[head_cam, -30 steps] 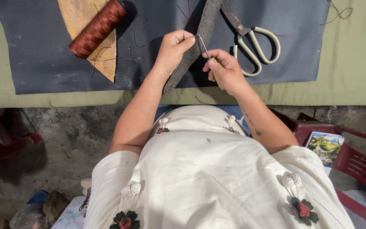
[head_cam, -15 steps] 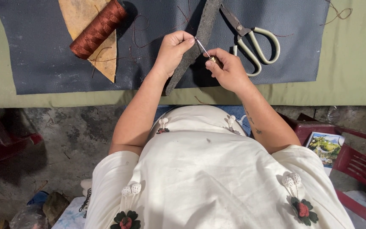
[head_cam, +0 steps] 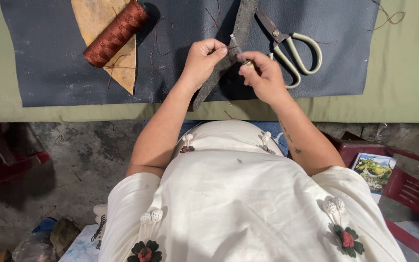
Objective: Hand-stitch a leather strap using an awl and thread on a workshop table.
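Since the frames just before, our right hand [head_cam: 264,75] has shifted a little along the strip while the left has hardly moved. We hold a long grey felt-like strip [head_cam: 236,41] that runs slantwise over the dark blue mat [head_cam: 49,68], from the top edge of the view down toward the near side of the table. Our left hand [head_cam: 202,60] has its fingers curled together and its thumb pressed against them, pinching the strip's edge. Our right hand has its fingers closed around a small slim tool with a pale metal shaft [head_cam: 238,51], the tip of which meets the strip just beside the left thumb; whether it pierces the material we cannot tell. A pair of scissors with pale green loop handles [head_cam: 294,51] lies on the mat just to the right of our right hand, blades pointing up and left toward the strip. To the left, well apart from both hands, a spool of rust-brown thread [head_cam: 115,33] rests tilted on a tan wedge-shaped piece of leather [head_cam: 95,17], and loose thread strands trail across the mat between spool and hands. The mat lies on an olive green cloth [head_cam: 403,87] that covers the table. Lower right stands a red plastic chair [head_cam: 413,189].
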